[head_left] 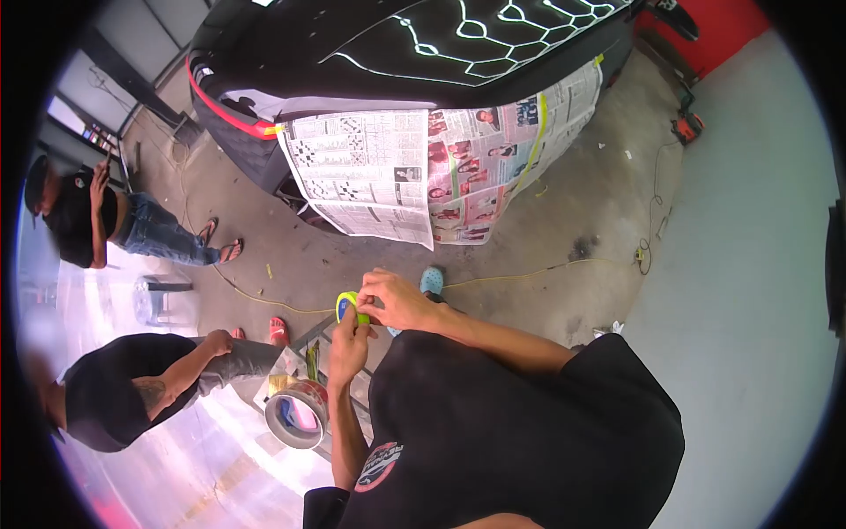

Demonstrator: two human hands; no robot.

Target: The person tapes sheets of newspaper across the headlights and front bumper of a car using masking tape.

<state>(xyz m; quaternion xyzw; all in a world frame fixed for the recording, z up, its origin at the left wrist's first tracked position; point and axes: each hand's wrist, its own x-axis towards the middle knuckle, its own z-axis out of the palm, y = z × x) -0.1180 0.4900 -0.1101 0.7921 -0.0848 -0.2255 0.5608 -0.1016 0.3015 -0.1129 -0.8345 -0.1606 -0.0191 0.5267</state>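
Note:
My left hand (349, 346) is closed around a yellow-green roll of tape (345, 305) with a blue inner core, held up in front of my chest. My right hand (394, 300) pinches at the roll's right edge; whether a loose end of tape sits between its fingertips is too small to tell. Beyond my hands, newspaper sheets (374, 172) hang over the lower end of a black car (352, 75). Yellow-green tape strips (534, 145) run across the sheets and along their edges.
Two people, one nearby in a black shirt (128, 379) and one farther back in jeans (159, 227), stand at left. A bucket (307, 438) is beside my left arm, near a stool (163, 295). A yellow cord (520, 277) crosses the floor. An orange power tool (688, 128) lies at right.

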